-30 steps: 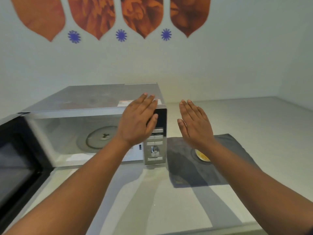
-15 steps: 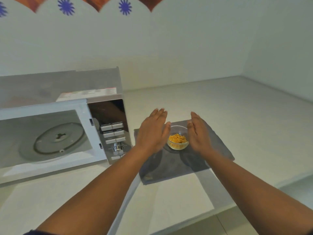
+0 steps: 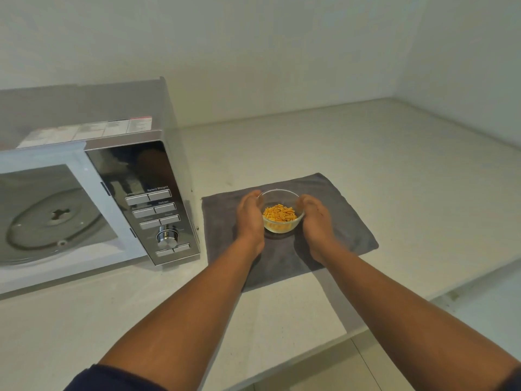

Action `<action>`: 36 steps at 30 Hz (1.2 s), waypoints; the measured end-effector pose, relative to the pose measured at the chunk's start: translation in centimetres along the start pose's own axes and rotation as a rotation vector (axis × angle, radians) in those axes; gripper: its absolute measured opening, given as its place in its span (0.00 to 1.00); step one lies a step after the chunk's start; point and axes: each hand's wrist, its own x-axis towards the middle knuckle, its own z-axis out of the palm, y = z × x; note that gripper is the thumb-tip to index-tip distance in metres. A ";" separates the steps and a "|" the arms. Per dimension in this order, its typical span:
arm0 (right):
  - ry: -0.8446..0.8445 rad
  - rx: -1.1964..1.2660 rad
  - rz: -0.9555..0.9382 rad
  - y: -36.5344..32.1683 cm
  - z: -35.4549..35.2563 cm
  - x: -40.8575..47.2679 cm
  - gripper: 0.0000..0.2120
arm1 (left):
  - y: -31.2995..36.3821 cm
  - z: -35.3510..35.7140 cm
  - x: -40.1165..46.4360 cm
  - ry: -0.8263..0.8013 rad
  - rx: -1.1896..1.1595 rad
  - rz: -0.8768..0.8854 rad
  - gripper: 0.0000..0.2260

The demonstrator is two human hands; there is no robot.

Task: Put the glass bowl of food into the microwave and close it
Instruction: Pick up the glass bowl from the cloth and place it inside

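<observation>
The bowl [image 3: 282,210] is clear, smooth glass, see-through down to the orange food [image 3: 280,213], which looks dry and matt. It sits on a grey cloth [image 3: 332,221] with a soft, napped, matt surface. The microwave [image 3: 84,193] has a brushed metal top, a glossy dark mirror-like control panel [image 3: 146,198] with satin metal buttons, and a shiny chrome knob [image 3: 167,236]. Its cavity is smooth and painted pale, holding a clear glass turntable [image 3: 53,221]. The counter [image 3: 310,136] is pale, smooth, faintly speckled stone with a low sheen.

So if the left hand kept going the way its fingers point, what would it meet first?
The left hand is already cupped against the glass bowl. Its fingers point away from the person, so beyond the bowl's rim they would probably pass over the grey cloth toward bare counter, though depth is unclear.
</observation>
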 end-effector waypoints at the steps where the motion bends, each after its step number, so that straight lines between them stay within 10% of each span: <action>1: -0.016 0.014 0.017 -0.1 0.1 -0.2 0.18 | -0.1 0.1 -0.1 -0.003 -0.025 -0.004 0.16; 36: -0.231 0.154 0.132 -1.0 10.0 -17.6 0.13 | 1.8 -14.9 -12.0 0.369 -0.210 0.098 0.07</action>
